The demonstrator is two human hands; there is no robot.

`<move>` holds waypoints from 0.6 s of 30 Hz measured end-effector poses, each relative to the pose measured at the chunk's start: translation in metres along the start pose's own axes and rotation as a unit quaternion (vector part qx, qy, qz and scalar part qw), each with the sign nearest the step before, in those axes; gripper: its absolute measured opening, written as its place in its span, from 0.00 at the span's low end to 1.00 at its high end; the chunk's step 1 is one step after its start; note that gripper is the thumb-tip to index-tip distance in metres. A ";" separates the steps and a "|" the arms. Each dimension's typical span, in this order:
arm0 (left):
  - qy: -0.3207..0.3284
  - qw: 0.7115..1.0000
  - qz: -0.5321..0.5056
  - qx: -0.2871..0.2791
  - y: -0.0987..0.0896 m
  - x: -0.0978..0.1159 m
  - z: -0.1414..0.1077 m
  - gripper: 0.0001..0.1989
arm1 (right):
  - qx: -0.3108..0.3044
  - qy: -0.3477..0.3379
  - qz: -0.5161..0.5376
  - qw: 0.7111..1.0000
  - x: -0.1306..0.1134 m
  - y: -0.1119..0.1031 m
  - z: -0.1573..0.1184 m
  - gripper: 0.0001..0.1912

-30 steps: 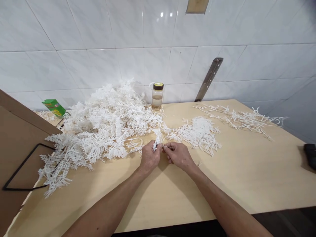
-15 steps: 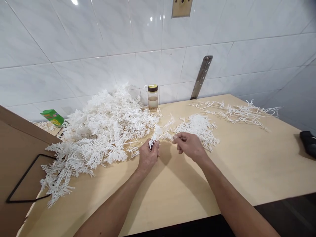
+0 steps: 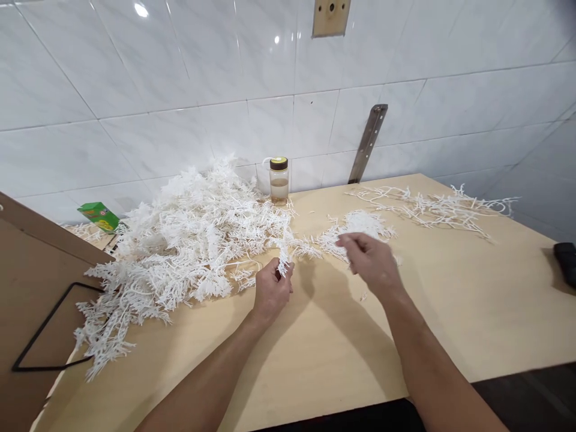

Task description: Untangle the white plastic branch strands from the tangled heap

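My left hand (image 3: 273,291) is closed around a white plastic foliage sprig (image 3: 283,255), whose frilly tip sticks up between thumb and fingers. My right hand (image 3: 371,264) hovers at the near side of a small pile of short white sprigs (image 3: 364,222), its fingers curled together. Whether anything is inside those fingers I cannot make out. A tiny white piece (image 3: 363,296) shows just below the right hand. Left of my hands spreads a large heap of white artificial foliage (image 3: 193,222). A few loose white bits (image 3: 308,247) lie between the heap and the small pile.
Bare branching white stems (image 3: 436,207) lie at the table's back right. A lidded bottle (image 3: 279,183) stands by the tiled wall. At left are a green box (image 3: 98,216) and a brown panel (image 3: 40,288) with a black frame. A black object (image 3: 566,264) sits at the right edge.
My right hand has moved right and toward me, away from the left hand and over the small pile's near edge. The left hand keeps its sprig, slightly lower in view.
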State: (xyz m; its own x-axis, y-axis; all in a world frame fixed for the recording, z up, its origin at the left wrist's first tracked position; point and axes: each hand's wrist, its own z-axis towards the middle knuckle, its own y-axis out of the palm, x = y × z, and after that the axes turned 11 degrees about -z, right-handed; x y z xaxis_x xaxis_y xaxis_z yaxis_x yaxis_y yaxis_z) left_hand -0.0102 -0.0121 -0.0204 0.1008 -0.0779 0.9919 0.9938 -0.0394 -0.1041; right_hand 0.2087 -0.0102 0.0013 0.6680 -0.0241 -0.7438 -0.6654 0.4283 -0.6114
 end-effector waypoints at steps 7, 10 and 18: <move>0.179 0.959 0.214 -0.048 -0.001 -0.012 -0.003 0.08 | -0.254 -0.035 0.111 0.960 -0.032 0.038 -0.021 0.21; 0.204 0.935 0.276 -0.083 0.001 -0.015 -0.006 0.10 | -0.269 -0.047 0.096 0.957 -0.033 0.043 -0.023 0.23; 0.209 0.896 0.365 -0.141 0.005 -0.014 -0.012 0.16 | -0.249 -0.051 0.091 0.963 -0.032 0.039 -0.021 0.12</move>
State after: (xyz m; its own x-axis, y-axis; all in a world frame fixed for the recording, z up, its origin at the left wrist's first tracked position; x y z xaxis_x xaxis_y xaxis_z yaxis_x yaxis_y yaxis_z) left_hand -0.0074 -0.0227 -0.0355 0.6342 -0.5500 0.5434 0.6124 -0.0718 -0.7873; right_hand 0.1545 -0.0117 -0.0043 0.5381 0.1105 -0.8356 -0.8344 -0.0705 -0.5466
